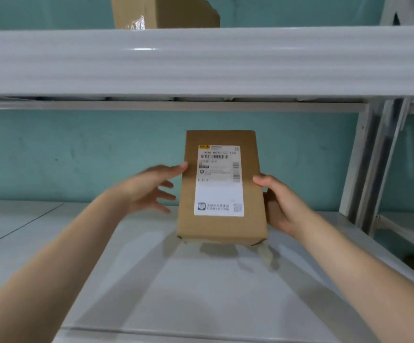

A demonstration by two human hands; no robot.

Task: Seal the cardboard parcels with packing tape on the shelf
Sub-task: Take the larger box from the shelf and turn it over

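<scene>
A small brown cardboard parcel (188,219) with a white shipping label (219,180) is held above the white shelf board (151,280), label toward me. My right hand (282,206) grips its right edge, thumb on the front and fingers behind. My left hand (149,189) is at its left edge with fingers spread; only the thumb tip touches the box. No tape roll is in view.
A thick white upper shelf beam (201,63) crosses overhead, with another brown carton (164,11) on it. Grey metal uprights (374,169) stand at the right. A teal wall (65,154) lies behind.
</scene>
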